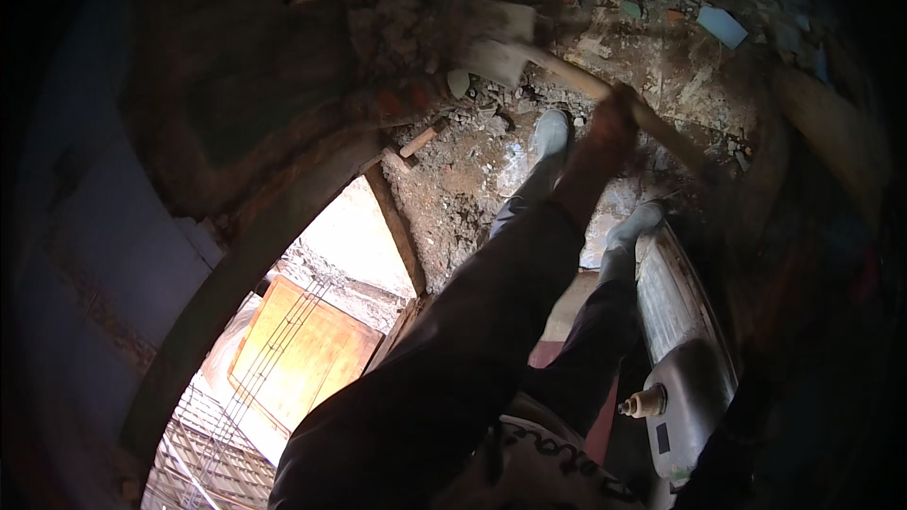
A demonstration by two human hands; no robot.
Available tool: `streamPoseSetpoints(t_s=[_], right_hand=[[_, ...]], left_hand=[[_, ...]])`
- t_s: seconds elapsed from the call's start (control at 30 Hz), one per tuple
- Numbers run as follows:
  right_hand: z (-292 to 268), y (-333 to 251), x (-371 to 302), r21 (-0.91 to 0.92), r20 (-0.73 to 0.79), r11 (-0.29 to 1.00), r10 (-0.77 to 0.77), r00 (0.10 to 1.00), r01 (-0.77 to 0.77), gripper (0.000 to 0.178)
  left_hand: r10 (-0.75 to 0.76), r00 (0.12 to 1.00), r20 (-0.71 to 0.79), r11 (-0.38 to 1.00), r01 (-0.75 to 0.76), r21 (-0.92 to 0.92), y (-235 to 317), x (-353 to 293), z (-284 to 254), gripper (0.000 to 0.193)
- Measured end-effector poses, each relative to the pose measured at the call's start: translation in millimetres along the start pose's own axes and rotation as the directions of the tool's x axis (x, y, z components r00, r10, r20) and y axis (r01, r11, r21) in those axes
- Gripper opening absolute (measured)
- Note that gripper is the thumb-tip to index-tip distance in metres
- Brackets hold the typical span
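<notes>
Rubble floor seen from above, with my left boot (551, 137) as the point of reference. The boot is grey and stands on broken debris (453, 198); my right boot (635, 224), also grey, stands nearer me and to its right. My left hand (614, 123), at the end of a dark sleeve (453, 359), lies just to the right of the left boot in this view. It is closed around the wooden handle of a long-handled tool (576, 74), its fingers blurred and dark. The tool slants beyond the left boot: its pale, flat blade (496, 61) lies beyond and to the left, among the rubble, and its other end runs into shadow on the right. Blur leaves the exact kind of blade uncertain. My right hand cannot be made out, and I cannot tell how far open it is or what it holds.

Beyond the left boot and well to its right lies a pale blue fragment (723, 26); a greenish fragment (458, 84) lies beyond it to the left, near the blade. To the left of the boot rests a short wooden piece (421, 140). Farther left and nearer me, a bright opening shows an orange-brown panel (307, 349) and thin rods (269, 359). Nearer me and to the boot's right is a grey, rounded box (688, 406) with a tan fitting (647, 403).
</notes>
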State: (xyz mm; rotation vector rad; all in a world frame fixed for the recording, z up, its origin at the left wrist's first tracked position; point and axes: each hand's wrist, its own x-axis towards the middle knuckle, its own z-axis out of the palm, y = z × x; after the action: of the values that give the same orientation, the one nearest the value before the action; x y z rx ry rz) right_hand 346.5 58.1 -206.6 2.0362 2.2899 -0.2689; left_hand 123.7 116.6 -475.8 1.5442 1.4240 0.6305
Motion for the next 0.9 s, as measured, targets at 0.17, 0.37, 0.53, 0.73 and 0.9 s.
streamPoseSetpoints(t_s=[0.17, 0.37, 0.53, 0.73, 0.9], right_hand=[[104, -88, 140, 0.837, 0.001, 0.536, 0.207, 0.978, -0.114, 0.030], [183, -77, 162, 0.673, 0.693, -0.278, 0.563, 0.451, -0.686, 0.041], [255, -52, 139, 0.678, 0.693, -0.388, 0.621, 0.367, -0.625, 0.045], [346, -33, 63, 0.648, 0.723, -0.425, 0.604, 0.335, -0.632, 0.048], [367, -52, 5, 0.585, 0.808, -0.616, 0.498, 0.315, -0.528, 0.047]], left_hand=[[0.051, 0.980, 0.193, 0.906, -0.127, 0.403, -141, 96, -188, 0.027], [-0.151, 0.988, -0.027, 0.936, 0.152, 0.318, -201, 105, -120, 0.021], [-0.719, 0.583, 0.379, -0.108, 0.446, -0.889, -268, 130, -105, 0.032], [-0.770, 0.635, 0.064, 0.454, 0.616, -0.644, -283, 96, -54, 0.008], [-0.852, 0.464, 0.243, -0.007, 0.454, -0.891, -288, 73, -76, 0.010]])
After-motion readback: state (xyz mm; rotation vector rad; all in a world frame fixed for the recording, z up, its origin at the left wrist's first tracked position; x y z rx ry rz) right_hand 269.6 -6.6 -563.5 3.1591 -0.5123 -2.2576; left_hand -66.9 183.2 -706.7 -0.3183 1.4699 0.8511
